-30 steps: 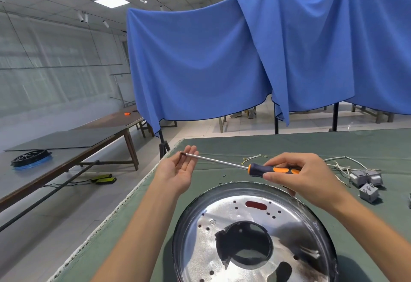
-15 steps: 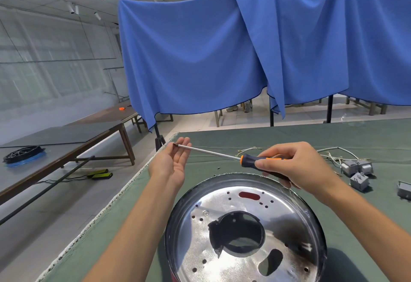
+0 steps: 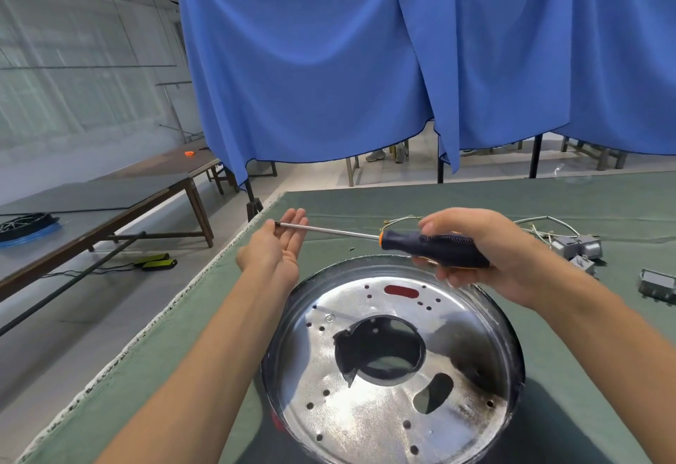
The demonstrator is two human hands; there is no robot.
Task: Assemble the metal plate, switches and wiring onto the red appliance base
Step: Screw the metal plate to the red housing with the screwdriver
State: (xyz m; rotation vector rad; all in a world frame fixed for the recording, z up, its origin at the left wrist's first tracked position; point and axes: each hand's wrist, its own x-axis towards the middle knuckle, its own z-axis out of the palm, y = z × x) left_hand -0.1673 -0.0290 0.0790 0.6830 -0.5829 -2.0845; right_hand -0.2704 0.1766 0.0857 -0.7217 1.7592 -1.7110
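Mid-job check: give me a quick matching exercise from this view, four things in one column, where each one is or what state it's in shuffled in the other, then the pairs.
Things:
1. screwdriver
2. metal plate
3. grey switches
4. left hand

Places or states:
A. lying on the green cloth at the right, with loose wires
B. gripped by its handle in the right hand
C. fingers straight, at the tool's tip
D. seated in the round base, nearest the camera

Pairs: 1-B, 2-D, 3-A, 4-C
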